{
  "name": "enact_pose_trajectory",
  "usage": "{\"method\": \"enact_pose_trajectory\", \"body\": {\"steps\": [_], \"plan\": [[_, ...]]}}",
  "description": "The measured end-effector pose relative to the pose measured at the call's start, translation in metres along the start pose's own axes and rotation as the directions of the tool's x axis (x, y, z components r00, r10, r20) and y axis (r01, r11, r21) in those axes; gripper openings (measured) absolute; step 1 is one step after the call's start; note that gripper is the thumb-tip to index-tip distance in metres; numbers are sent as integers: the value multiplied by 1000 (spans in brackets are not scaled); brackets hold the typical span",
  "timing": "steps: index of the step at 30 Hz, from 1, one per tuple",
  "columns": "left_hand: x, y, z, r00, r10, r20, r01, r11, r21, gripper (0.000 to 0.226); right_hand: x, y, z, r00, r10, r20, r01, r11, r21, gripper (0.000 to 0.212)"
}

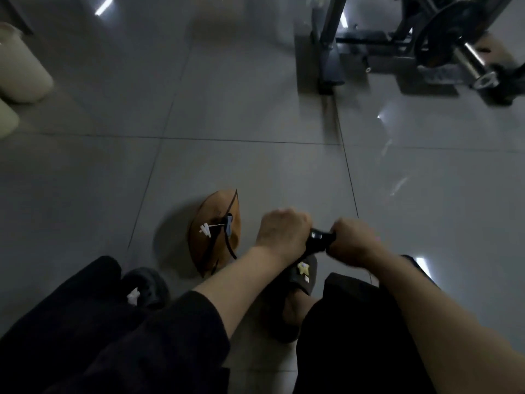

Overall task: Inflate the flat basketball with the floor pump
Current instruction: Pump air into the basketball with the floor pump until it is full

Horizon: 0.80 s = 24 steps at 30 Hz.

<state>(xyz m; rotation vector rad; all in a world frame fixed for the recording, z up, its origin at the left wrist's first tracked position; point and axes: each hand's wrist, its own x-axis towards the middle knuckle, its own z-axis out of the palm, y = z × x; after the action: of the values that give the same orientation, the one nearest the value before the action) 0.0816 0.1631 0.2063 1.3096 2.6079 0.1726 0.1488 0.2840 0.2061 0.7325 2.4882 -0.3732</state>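
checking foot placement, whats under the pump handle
Below the pump handle, gripped by the left hand and right hand, a dark slipper shows. The pump's shaft and base are hidden.

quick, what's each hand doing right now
Left hand: closed around the left end of the pump handle.
Right hand: closed around the right end of the same handle.

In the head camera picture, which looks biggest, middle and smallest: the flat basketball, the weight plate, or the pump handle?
1. Weight plate
2. Flat basketball, though it looks close to the plate in size and lies nearer the camera, so this order is unsure
3. Pump handle, mostly hidden
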Motion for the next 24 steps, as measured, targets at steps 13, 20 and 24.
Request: {"method": "enact_pose_trajectory", "body": {"steps": [13,20,24], "plan": [[21,-14,5,998,-31,-60,31,999,5,14,26,-9,-1,999,-3,-37,2,1000,-9,24],[34,-29,71,997,-77,22,76,996,40,17,59,-7,49,998,14,55,-14,1000,0,15],[26,-26,79,993,-83,87,81,996,30,16,52,-5,62,996,33,88,-32,999,-14,23]]}}
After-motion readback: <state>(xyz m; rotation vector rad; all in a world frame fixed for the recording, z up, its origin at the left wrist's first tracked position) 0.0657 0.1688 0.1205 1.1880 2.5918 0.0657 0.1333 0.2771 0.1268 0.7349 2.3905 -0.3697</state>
